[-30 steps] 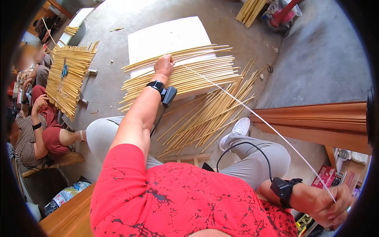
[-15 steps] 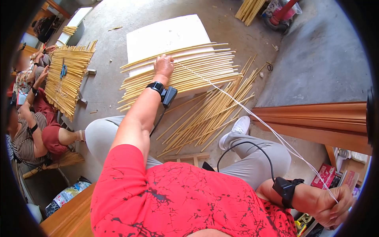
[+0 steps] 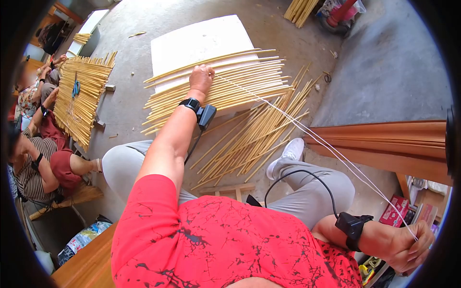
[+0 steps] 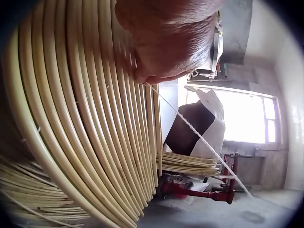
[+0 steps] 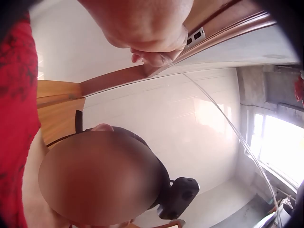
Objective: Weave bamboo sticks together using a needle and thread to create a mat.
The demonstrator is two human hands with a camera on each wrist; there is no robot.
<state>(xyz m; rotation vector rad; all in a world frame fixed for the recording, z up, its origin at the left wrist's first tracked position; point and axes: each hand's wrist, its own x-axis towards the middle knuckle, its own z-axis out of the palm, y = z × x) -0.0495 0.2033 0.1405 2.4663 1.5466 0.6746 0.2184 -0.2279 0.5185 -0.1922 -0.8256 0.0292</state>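
Note:
My left hand lies over a row of slender yellow sticks, its fingers curled and pinching white string at the row's far side. In the left wrist view the string comes out from under the fingertips, and short white stitches cross the sticks. The row rests on a white board. Far to the lower right, my right hand pinches the string's other end. Two strands run nearly straight between the hands. The right wrist view shows them leaving the fingers.
Loose sticks lie on the floor below the board. Two people sit at the left by another stick mat with blue scissors on it. A wooden frame edge stands on the right, near my string. A bundle of sticks lies at the back.
The string, a single taut line at first, now shows as two separated strands. Both my hands keep nearly the same places. At the left, the seated people have shifted their arms.

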